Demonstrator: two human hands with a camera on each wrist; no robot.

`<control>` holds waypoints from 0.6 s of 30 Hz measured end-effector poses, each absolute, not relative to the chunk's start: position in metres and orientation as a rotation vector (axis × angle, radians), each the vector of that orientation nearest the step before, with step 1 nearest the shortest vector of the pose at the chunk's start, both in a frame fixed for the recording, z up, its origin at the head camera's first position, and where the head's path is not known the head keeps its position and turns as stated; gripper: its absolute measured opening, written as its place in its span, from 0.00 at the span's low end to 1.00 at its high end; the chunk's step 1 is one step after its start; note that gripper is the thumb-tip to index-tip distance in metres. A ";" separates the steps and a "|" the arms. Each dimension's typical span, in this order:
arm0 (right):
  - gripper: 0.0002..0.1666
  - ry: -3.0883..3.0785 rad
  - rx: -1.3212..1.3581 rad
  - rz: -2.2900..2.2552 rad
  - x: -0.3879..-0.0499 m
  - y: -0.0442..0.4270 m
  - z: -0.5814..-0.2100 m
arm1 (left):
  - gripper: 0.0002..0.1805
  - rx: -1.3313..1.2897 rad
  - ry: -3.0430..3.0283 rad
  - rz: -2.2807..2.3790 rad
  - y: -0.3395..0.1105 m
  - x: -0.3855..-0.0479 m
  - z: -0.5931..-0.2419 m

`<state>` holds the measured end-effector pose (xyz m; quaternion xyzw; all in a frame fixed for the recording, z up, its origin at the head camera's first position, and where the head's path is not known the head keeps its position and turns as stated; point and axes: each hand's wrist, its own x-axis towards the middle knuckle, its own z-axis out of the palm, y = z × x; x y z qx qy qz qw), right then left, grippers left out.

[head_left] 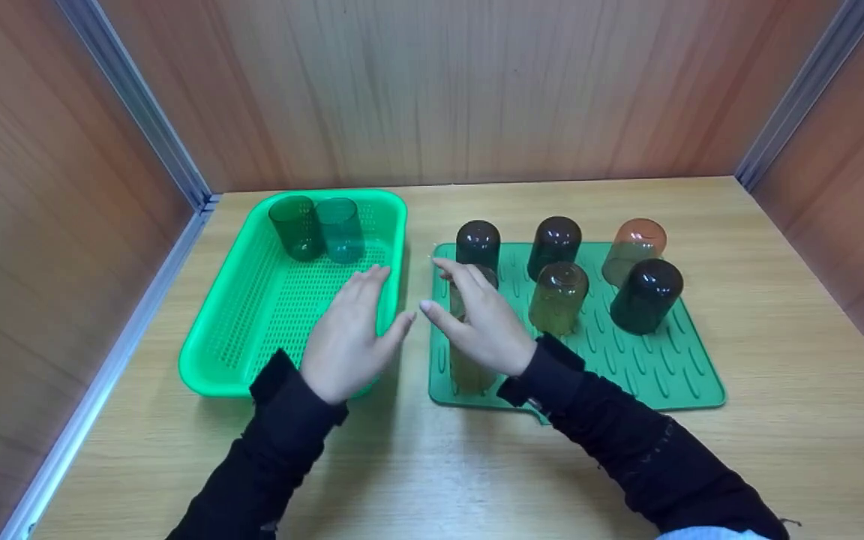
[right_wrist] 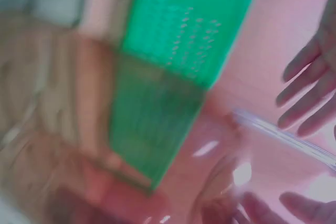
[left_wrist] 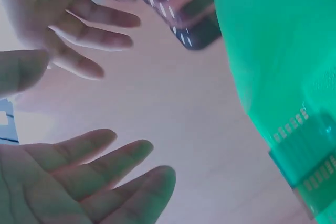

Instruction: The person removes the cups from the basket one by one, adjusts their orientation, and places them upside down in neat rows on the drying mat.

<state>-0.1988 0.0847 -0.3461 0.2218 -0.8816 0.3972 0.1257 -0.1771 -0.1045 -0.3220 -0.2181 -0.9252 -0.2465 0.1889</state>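
My left hand (head_left: 353,337) hovers by the right side of a green basket (head_left: 203,375), fingers extended and holding nothing. Facing it, my right hand (head_left: 484,322) is over the left part of a green drying mat (head_left: 672,386), also with fingers spread and nothing held. Under the right hand, amber-tinted glass (head_left: 472,375) shows partly; the hand hides the rest. Upside down on the mat stand two dark glasses (head_left: 478,244) at the back, an orange glass (head_left: 634,251), a yellowish glass (head_left: 558,298) and a near-black glass (head_left: 647,296).
Inside the basket, a dark green glass (head_left: 297,229) and a teal glass (head_left: 340,231) lean side by side at the far end. Basket and mat lie on a wooden table (head_left: 432,480). Wood-look panels (head_left: 447,90) enclose the back and both sides.
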 end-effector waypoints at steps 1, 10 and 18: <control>0.38 -2.577 0.632 1.206 -0.200 0.080 -0.343 | 0.32 -0.603 -2.597 -0.697 -0.107 -0.180 -0.320; 0.43 -2.659 0.447 1.659 -0.223 0.039 -0.338 | 0.27 -0.472 -2.560 -0.756 -0.136 -0.217 -0.307; 0.49 -2.719 0.312 1.741 -0.228 0.013 -0.360 | 0.29 -0.425 -2.630 -0.702 -0.152 -0.261 -0.307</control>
